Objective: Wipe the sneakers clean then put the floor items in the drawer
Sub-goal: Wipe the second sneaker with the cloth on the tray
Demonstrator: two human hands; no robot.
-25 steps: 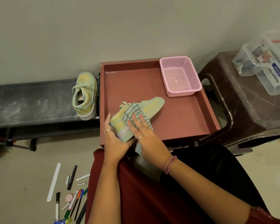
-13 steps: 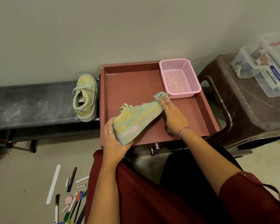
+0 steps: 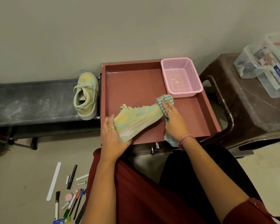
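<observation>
A pale green and yellow sneaker (image 3: 137, 120) lies on its side over the open reddish drawer (image 3: 132, 81). My left hand (image 3: 113, 138) grips its heel end. My right hand (image 3: 174, 119) presses a striped grey-green cloth (image 3: 165, 99) against the sneaker's toe, and the cloth's other end hangs below my wrist. The second sneaker (image 3: 86, 94) stands upright on the dark bench (image 3: 31, 101) left of the drawer. Pens, markers and a white strip (image 3: 54, 181) lie scattered on the floor (image 3: 19, 183) at the lower left.
An empty pink mesh basket (image 3: 181, 76) sits in the drawer's back right corner. A brown plastic stool (image 3: 249, 107) stands to the right with clear storage boxes (image 3: 265, 65) on it. My knees, in red and black fabric, fill the foreground.
My right hand swept the cloth from the sneaker's heel side along to its toe. Over the last half second it has stayed at the toe. My left hand keeps its grip on the heel.
</observation>
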